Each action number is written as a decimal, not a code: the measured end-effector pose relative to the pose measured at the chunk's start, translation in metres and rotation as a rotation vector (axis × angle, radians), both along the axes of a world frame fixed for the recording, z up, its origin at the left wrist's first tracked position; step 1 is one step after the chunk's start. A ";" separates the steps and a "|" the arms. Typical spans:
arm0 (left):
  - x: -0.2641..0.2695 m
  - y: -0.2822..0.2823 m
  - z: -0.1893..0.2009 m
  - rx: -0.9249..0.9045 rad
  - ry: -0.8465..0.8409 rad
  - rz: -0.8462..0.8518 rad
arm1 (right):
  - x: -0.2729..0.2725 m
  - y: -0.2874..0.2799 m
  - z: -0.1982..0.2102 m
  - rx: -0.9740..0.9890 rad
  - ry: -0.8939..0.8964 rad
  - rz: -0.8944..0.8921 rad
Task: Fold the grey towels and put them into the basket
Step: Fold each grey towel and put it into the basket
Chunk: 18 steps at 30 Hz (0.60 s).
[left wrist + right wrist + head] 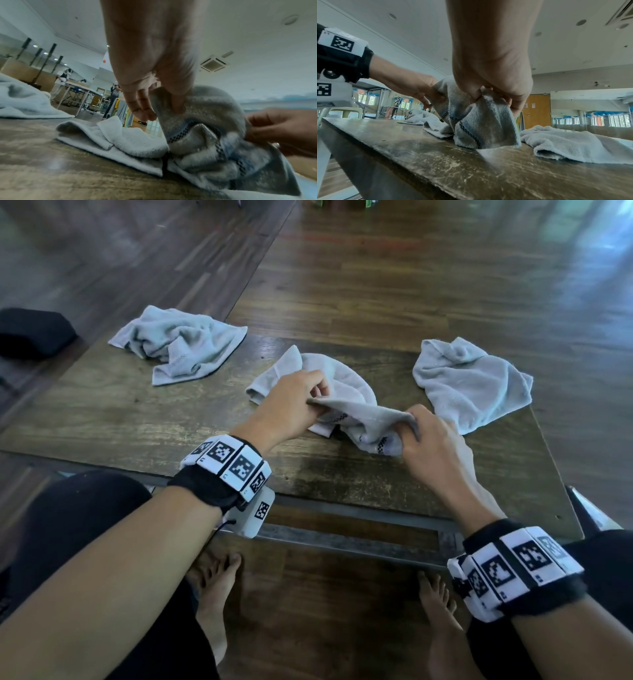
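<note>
Three grey towels lie on a low wooden table [137, 422]. The middle towel [352, 392] [197, 111] [481, 125] is partly lifted off the table. My left hand [308, 395] [159, 108] pinches its upper edge at the left. My right hand [414, 429] [493, 97] pinches the same edge at the right, near a dark patterned stripe. The cloth sags between both hands and its lower part rests on the table. A crumpled towel [181, 344] lies at the far left and another crumpled towel [469, 381] [573, 143] at the right. No basket is in view.
A black cushion-like object [30, 332] sits on the floor at the far left. The table's near edge [308, 498] runs just in front of my knees, with my bare feet below it. Wooden floor surrounds the table.
</note>
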State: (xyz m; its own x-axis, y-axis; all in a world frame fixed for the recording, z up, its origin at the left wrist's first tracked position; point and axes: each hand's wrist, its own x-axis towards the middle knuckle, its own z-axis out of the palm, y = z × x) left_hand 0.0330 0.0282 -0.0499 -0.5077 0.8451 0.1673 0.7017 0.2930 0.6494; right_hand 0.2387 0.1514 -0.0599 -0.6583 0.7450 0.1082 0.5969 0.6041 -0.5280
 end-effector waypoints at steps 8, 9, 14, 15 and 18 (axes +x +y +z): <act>-0.003 -0.013 0.017 0.003 -0.260 -0.013 | -0.003 -0.004 -0.009 -0.031 -0.010 0.058; -0.004 -0.013 0.017 0.017 -0.275 0.003 | -0.004 -0.003 -0.007 -0.030 0.003 0.056; -0.006 -0.015 0.017 0.192 -0.382 0.172 | -0.007 -0.003 -0.006 -0.040 -0.012 0.050; -0.007 -0.015 0.019 0.241 -0.424 0.209 | -0.007 -0.003 -0.007 -0.028 -0.022 0.054; -0.010 -0.015 0.022 0.320 -0.466 0.325 | -0.007 -0.001 -0.009 0.023 -0.104 0.067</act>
State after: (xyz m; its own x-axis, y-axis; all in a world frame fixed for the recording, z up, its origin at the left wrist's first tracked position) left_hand 0.0227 0.0132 -0.0283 -0.8093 0.5810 0.0862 0.2341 0.1844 0.9546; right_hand 0.2319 0.1506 -0.0687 -0.7153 0.6967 0.0531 0.6053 0.6558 -0.4511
